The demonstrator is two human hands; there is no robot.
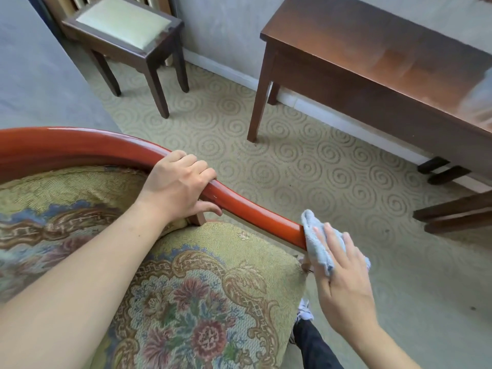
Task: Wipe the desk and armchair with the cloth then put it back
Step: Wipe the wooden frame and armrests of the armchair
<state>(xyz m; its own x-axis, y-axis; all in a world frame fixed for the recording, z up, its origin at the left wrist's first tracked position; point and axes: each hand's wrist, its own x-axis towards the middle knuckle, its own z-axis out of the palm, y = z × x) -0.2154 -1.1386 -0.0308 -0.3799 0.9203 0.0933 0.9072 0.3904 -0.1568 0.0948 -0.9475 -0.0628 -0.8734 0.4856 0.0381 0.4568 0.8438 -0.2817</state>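
Note:
The armchair has a glossy red-orange wooden rail [80, 145] curving from the left edge down to the lower middle, and a floral tapestry seat [202, 302]. My left hand [178, 185] grips the rail partway along, fingers curled over its top. At the rail's front end my right hand [343, 283] presses a light blue cloth [316, 243] against the wood with straight fingers. The dark brown wooden desk [372, 57] stands at the upper right against the wall.
A dark wooden stool with a pale green cushion [125, 20] stands at the upper left by the wall. Swirl-patterned carpet [292, 169] covers the floor between chair and desk. Dark wooden bars [452, 214] jut in at the right. My leg and shoe [306, 331] show below the seat.

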